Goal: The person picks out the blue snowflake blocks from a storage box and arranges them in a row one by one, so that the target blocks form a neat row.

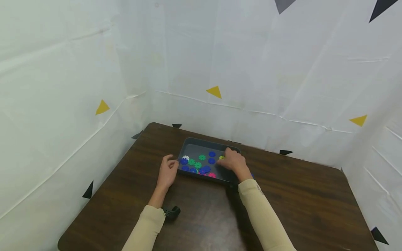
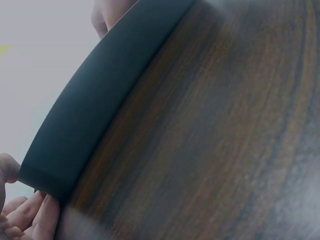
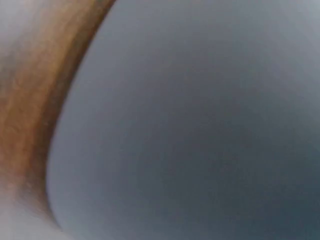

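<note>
A dark grey tray (image 1: 194, 149) holds several flower-shaped plastic discs. My left hand (image 1: 167, 171) grips the tray's near left corner. In the left wrist view, its thumb is at the rim of the tray's side wall (image 2: 95, 95) and its other fingers (image 2: 46, 215) are bent at the lower edge. My right hand (image 1: 235, 161) reaches over the right part of the tray, thumb pointing left. A yellow disc (image 1: 221, 157) shows right at its fingertips; I cannot tell whether they pinch it. The right wrist view is filled by a blurred grey surface (image 3: 175, 125).
Blue discs (image 1: 211, 161), green discs (image 1: 202, 157), a white disc (image 1: 186, 158) and a pink disc (image 1: 211, 175) lie in the tray, mostly at its left and front. The tray stands on a brown wooden table (image 1: 298, 195). White sheeting (image 1: 251, 69) hangs behind and at both sides.
</note>
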Available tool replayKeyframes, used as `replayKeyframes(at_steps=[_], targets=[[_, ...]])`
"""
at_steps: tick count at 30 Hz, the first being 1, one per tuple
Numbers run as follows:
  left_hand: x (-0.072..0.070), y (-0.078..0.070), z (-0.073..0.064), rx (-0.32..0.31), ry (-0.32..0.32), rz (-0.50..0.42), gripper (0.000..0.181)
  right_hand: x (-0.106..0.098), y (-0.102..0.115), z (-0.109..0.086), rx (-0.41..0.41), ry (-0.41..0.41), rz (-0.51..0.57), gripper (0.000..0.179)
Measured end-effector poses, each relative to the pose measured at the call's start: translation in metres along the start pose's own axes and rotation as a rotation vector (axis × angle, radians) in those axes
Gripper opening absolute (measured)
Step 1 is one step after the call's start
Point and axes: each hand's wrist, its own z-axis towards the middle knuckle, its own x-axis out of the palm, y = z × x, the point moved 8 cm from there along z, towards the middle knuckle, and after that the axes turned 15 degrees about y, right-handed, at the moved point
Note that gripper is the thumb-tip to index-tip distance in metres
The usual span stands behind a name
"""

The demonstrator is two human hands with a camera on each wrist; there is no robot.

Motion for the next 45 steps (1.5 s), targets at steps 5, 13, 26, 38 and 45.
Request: replayKeyframes(at_steps=[5,13,26,38,45], targets=[[0.000,-0.001,-0.001,0.002,-0.006,0.013,0.051,-0.001,-0.003,0.003,-0.024,-0.058,0.036,0.050],[0.001,-0.001,0.001,0.018,-0.008,0.013,0.047,0.000,-0.006,0.001,-0.024,-0.101,0.078,0.046],[0.000,0.001,0.000,0.033,0.008,0.015,0.041,0.002,-0.009,-0.005,-0.024,0.049,0.079,0.050],[0.001,0.000,0.001,0.043,0.004,0.023,0.036,0.005,-0.004,-0.004,-0.048,0.036,0.059,0.032],[0.004,0.001,0.002,0.032,0.005,0.030,0.037,0.004,-0.006,-0.004,-0.051,0.054,0.062,0.031]])
